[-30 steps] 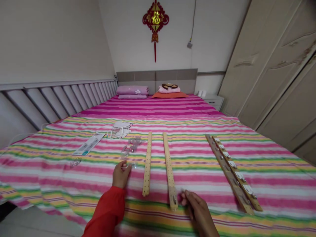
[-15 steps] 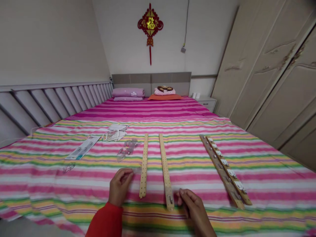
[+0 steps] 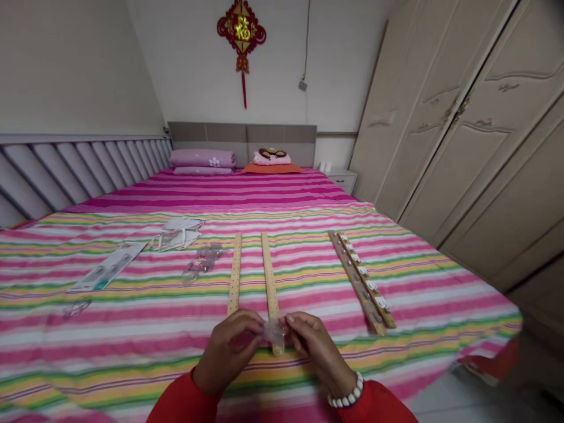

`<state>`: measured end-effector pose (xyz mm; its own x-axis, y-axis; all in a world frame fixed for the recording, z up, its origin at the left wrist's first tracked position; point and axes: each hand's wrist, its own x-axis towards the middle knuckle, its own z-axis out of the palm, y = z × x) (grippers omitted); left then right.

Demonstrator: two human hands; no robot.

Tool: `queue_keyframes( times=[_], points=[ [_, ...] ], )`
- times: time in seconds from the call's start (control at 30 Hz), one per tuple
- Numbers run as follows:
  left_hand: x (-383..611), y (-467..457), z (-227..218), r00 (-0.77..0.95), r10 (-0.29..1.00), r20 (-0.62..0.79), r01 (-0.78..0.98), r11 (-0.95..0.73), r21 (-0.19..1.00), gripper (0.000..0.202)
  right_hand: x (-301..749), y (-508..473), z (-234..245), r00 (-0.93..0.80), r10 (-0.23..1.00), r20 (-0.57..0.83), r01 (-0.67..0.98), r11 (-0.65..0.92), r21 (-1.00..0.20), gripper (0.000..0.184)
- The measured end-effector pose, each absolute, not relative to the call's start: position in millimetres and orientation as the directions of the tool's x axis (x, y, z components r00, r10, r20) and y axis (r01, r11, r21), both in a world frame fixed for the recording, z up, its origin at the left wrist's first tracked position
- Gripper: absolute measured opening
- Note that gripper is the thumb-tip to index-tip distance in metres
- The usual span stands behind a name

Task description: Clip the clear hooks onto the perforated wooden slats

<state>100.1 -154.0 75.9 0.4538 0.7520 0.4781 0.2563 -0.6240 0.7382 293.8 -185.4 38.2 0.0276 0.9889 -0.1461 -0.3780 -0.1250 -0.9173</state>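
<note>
Left hand: my left hand (image 3: pixel 229 351) pinches one side of a small clear plastic piece (image 3: pixel 274 332), fingertips closed on it.
Right hand: my right hand (image 3: pixel 315 346) pinches the opposite side of the same piece; a white bead bracelet (image 3: pixel 346 398) sits on that wrist.
Held piece: transparent and blurred, so I cannot tell its exact form; it hangs between both grips, directly over the near end of the right wooden strip (image 3: pixel 269 288).
Key relation: the strip's long axis runs straight away from me along the bed (image 3: pixel 132 329); its near end lies just beneath and touching distance from my fingertips, both hands equally close.
Left wooden strip: (image 3: pixel 235 275) parallel, just beside, under my left knuckles.
Fitted strips: a pair (image 3: pixel 361 281) carrying white hooks, well apart to my right.
Loose clear pieces: (image 3: pixel 200 264) left of the strips.
</note>
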Motion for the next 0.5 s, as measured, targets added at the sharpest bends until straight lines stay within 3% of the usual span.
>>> queue_keyframes(
  times=[0.3,0.5],
  points=[
    [124.4,-144.9,74.3,0.518,0.736,0.435,0.147,-0.578,0.802,0.01,303.6,-187.8,44.8,-0.112,0.965,-0.238,-0.451,-0.263,-0.853,0.025],
    [132.4,-127.4,49.7,0.219,0.962,0.161,0.064,-0.179,0.982,0.028,304.8,-170.4,36.2,0.015,0.963,-0.268,-0.539,-0.218,-0.814,0.025]
  ],
)
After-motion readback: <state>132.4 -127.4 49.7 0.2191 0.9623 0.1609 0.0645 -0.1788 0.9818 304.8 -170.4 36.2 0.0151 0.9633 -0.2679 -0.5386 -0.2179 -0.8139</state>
